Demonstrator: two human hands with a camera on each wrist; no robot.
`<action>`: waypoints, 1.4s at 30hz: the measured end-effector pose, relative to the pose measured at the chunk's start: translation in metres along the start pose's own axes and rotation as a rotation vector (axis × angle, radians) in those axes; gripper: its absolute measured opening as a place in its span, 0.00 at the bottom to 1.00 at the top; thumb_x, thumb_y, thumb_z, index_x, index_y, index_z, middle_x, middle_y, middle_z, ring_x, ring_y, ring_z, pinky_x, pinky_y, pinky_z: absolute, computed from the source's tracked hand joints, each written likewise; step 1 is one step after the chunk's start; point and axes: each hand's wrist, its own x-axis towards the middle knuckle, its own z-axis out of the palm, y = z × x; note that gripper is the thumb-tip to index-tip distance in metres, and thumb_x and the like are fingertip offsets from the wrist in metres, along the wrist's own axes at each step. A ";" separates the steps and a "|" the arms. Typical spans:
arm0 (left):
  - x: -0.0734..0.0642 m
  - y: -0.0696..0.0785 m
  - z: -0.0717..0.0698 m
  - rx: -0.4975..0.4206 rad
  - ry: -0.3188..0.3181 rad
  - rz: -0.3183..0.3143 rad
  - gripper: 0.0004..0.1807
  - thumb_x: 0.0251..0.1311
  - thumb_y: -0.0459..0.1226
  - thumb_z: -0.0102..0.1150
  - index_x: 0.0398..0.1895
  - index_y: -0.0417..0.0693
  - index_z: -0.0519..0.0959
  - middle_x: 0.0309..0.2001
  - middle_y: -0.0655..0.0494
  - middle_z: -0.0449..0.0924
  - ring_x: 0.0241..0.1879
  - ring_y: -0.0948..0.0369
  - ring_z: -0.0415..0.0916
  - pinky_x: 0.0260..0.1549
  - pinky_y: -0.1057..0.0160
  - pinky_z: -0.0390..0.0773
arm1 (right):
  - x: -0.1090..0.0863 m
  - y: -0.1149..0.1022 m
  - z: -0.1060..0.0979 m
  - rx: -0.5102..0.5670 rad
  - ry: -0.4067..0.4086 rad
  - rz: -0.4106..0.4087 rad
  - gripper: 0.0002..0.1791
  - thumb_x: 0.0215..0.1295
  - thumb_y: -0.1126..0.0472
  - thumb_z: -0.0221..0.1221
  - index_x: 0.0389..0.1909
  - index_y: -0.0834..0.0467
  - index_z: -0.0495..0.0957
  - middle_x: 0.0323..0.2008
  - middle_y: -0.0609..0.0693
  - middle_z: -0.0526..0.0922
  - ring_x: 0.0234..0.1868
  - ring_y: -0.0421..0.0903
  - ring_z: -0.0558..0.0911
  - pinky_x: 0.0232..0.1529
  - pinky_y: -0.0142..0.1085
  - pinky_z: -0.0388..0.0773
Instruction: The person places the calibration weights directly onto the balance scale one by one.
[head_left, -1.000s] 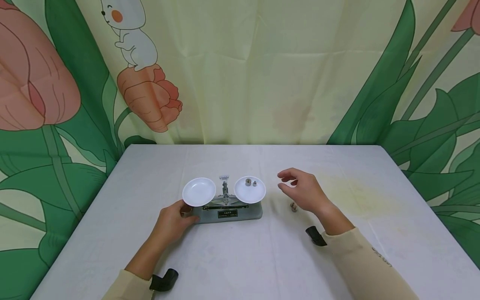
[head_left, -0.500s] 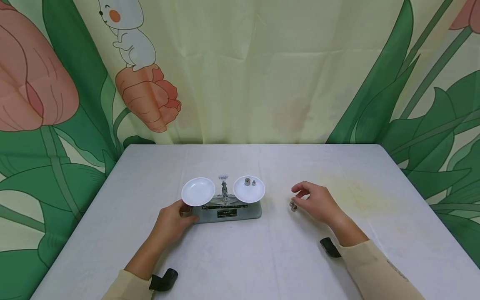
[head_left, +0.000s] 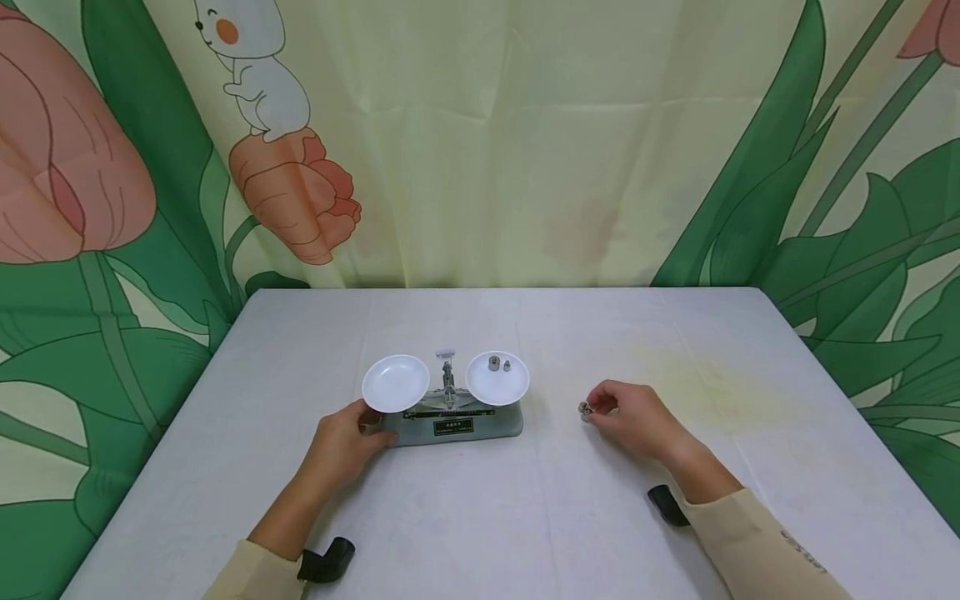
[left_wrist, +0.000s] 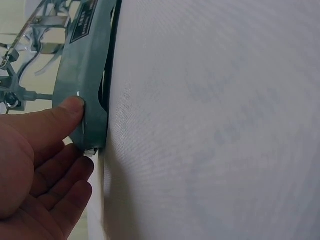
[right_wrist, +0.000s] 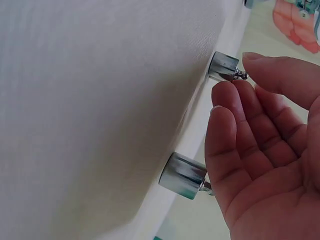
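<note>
Left hand (head_left: 345,446) is clamping fingers on the balance scale (head_left: 495,425), below centre-frame; right hand (head_left: 636,419) is holding curled fingers by a knobbed weight (right_wrist: 223,65), right of centre, pinch unclear, probably needing a centred grip

Two bare hands are at a grey metal balance scale (head_left: 453,427) on a table with white cloth (head_left: 465,533).
The left hand (head_left: 341,446) holds the left end of its base. On the round white right pan (head_left: 495,389) stand two small silvery metal weights (head_left: 494,363); apart from the scale, the right hand (head_left: 636,421) has its fingertips at small shiny metal pieces (head_left: 584,411).
</note>
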 end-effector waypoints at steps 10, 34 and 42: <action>-0.001 0.001 -0.001 0.004 -0.004 0.013 0.24 0.52 0.34 0.75 0.52 0.36 0.80 0.46 0.44 0.85 0.51 0.45 0.79 0.51 0.42 0.78 | 0.003 -0.001 0.004 -0.041 -0.040 -0.013 0.06 0.60 0.67 0.66 0.37 0.58 0.80 0.31 0.44 0.81 0.34 0.42 0.79 0.40 0.41 0.78; 0.000 0.000 0.001 0.002 -0.005 -0.002 0.24 0.52 0.34 0.75 0.53 0.36 0.80 0.47 0.44 0.85 0.52 0.45 0.79 0.52 0.42 0.77 | 0.000 -0.013 0.001 -0.089 -0.054 -0.109 0.06 0.59 0.68 0.63 0.34 0.55 0.78 0.29 0.43 0.78 0.32 0.42 0.75 0.37 0.39 0.75; 0.002 -0.002 0.002 0.006 0.003 0.006 0.25 0.51 0.34 0.75 0.53 0.36 0.80 0.46 0.44 0.85 0.51 0.45 0.80 0.52 0.42 0.77 | 0.000 -0.031 -0.012 0.019 0.020 -0.163 0.07 0.61 0.68 0.60 0.38 0.56 0.78 0.37 0.44 0.82 0.44 0.49 0.82 0.42 0.42 0.78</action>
